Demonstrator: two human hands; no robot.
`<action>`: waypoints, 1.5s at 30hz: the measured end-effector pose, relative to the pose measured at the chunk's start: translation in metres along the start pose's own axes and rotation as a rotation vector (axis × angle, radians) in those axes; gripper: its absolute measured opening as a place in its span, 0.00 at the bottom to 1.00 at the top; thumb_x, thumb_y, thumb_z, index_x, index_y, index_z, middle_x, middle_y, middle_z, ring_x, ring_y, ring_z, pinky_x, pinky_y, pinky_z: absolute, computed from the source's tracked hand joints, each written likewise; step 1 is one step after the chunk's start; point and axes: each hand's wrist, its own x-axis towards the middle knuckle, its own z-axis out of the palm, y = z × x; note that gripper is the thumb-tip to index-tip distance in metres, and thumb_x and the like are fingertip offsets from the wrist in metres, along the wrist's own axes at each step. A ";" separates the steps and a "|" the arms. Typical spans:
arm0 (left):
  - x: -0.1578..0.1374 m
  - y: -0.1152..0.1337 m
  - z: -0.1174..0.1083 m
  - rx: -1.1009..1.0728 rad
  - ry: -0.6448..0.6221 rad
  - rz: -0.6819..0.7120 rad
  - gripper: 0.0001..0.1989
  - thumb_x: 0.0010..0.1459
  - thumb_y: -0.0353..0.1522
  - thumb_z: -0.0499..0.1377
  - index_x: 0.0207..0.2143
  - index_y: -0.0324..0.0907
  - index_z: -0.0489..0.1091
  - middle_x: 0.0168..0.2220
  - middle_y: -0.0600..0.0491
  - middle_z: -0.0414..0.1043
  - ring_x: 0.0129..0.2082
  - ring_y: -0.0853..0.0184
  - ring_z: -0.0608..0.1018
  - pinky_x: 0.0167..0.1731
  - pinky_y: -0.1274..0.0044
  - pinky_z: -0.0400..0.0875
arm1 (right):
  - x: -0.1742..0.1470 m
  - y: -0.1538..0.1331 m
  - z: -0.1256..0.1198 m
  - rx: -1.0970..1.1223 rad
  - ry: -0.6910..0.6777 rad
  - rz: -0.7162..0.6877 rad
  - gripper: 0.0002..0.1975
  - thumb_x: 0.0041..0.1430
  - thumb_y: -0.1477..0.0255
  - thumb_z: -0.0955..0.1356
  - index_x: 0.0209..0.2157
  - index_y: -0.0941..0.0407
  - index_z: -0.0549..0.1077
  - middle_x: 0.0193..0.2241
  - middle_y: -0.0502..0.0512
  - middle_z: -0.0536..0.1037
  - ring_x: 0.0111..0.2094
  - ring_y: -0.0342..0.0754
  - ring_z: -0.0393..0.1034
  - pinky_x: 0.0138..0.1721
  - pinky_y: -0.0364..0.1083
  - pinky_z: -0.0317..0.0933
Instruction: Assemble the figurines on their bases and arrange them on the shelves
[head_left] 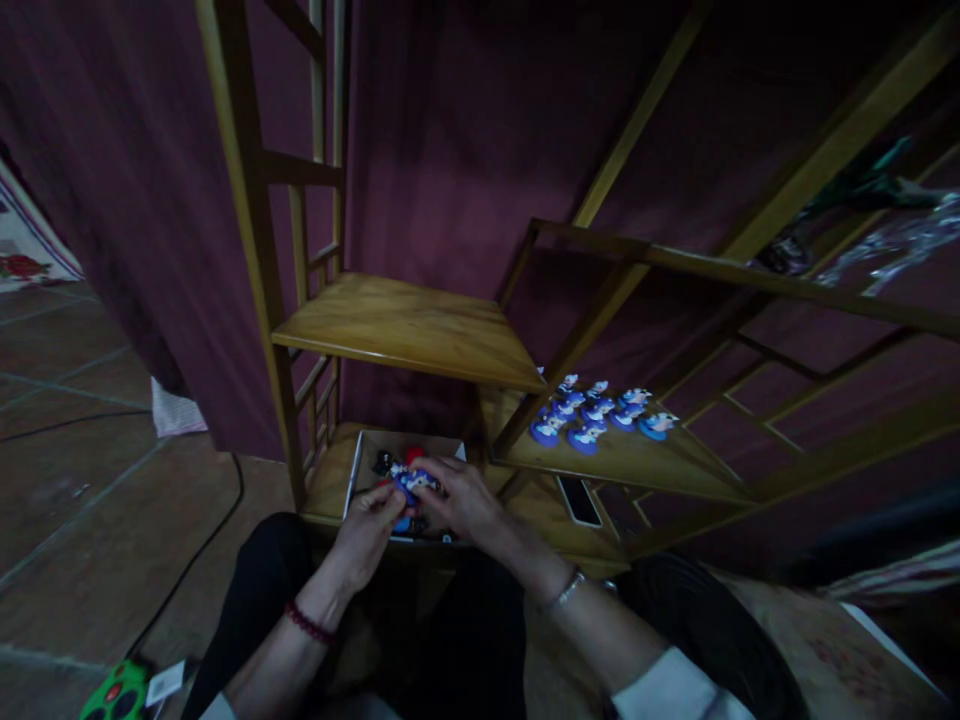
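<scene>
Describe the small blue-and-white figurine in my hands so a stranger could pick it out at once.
Find the yellowish-brown wooden shelving unit; at its lower left sits an open, white-edged box. Over it, your left hand and right hand hold the figurine. Unlike the similar blue-and-white figurines standing on the shelf to its right, it's hand-held.

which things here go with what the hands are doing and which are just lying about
Likely part of the work:
- blue-and-white figurine, between left hand and right hand
- open box under the hands, holding small items
- similar figurines on the shelf

Apparently just lying about:
- dark phone-like slab below that shelf
- green object on the floor
</scene>
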 end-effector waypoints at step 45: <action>-0.001 0.029 0.033 -0.217 -0.187 0.031 0.10 0.50 0.24 0.59 0.37 0.36 0.73 0.38 0.50 0.74 0.37 0.68 0.76 0.42 0.74 0.71 | 0.002 -0.004 -0.016 0.378 0.248 0.190 0.15 0.53 0.70 0.66 0.44 0.54 0.66 0.37 0.52 0.75 0.36 0.44 0.72 0.39 0.45 0.66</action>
